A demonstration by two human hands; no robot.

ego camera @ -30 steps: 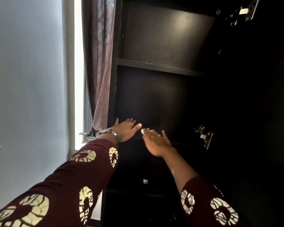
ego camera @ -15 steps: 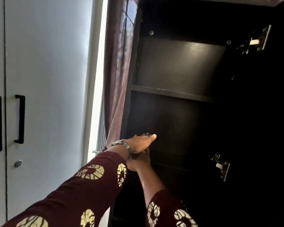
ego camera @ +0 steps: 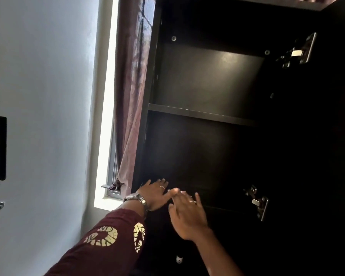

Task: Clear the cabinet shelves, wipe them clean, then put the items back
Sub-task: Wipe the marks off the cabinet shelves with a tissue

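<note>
We see a tall dark wooden cabinet [ego camera: 207,146] with its door open. Both of our hands reach up to the front edge of its lower dark shelf [ego camera: 223,207]. Our left hand [ego camera: 154,194] lies flat, near the left end of that shelf edge, by the cabinet's left wall. Its grip is spread wide and holds nothing we can see. Our right hand [ego camera: 187,214] is just beside it, a bit more toward the middle of the edge. Its fingers are spread too. A small pale bit [ego camera: 170,190] shows where the two hands meet, but it is too blurry to say if it is a cloth or just a fingertip.

The shelf runs long from left to right, and most of it lies off to the right of our hands. The right hand is nearer to that bare part. It lies just ahead of the fingers and a little above them.

The upper dark shelf [ego camera: 203,114] is well above both hands. It looks bare from here, and we see no items in the space above our hands either. Silver metal hinges [ego camera: 257,204] sit on the right wall. We think the shelves are cleared and the wiping is under way or close.
</note>
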